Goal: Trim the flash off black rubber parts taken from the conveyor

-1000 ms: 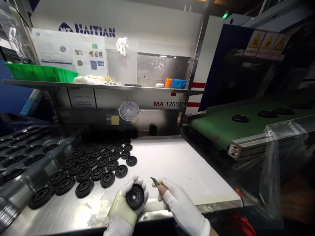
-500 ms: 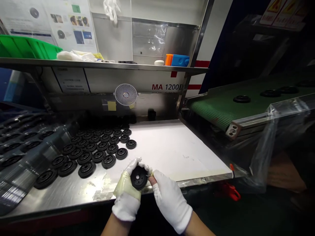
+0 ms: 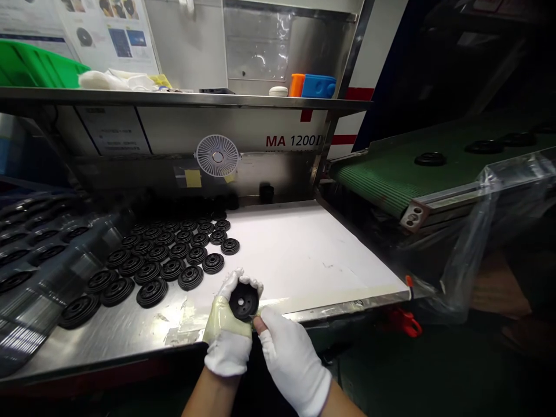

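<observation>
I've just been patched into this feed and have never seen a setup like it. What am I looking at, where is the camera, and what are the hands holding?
There is no machine arm here. A person works with two gloved hands, and the single camera sits on their head, looking forward and down at a steel table. The left hand grips a round black disc. The right hand is curled against the disc's lower edge; whether it holds anything is hidden. Rows of similar discs lie on the left part of the table, beside a white sheet. To the right, a green belt carries a few more. A shelf runs above the table.
</observation>
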The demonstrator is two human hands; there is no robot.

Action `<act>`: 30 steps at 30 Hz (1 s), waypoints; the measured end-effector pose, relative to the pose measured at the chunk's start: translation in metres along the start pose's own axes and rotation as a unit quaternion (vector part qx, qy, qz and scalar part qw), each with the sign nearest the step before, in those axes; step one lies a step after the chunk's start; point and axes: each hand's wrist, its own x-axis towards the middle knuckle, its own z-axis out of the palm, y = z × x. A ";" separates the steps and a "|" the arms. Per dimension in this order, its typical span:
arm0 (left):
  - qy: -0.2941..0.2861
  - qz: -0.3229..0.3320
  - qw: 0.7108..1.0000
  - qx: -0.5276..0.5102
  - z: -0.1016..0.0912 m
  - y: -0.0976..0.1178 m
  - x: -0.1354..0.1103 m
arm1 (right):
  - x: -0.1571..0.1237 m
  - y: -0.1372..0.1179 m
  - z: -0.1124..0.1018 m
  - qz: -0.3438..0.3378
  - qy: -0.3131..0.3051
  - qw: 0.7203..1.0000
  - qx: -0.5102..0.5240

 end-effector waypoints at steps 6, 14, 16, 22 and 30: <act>-0.023 0.000 1.000 -0.018 0.003 0.003 0.001 | 0.010 0.006 -0.013 -0.021 0.023 0.996 0.084; 0.011 0.018 1.000 -0.014 0.021 0.004 -0.008 | 0.007 0.003 -0.007 0.003 0.047 0.998 -0.029; 0.020 0.025 0.999 -0.010 0.022 0.005 -0.008 | 0.004 0.000 -0.002 0.002 0.051 0.998 -0.047; 0.026 0.081 0.996 -0.012 0.014 0.000 -0.002 | 0.003 -0.007 0.004 0.011 0.045 0.998 -0.042; -0.008 -0.012 0.997 0.073 -0.008 0.004 -0.007 | 0.001 -0.002 0.004 -0.006 0.041 0.998 -0.042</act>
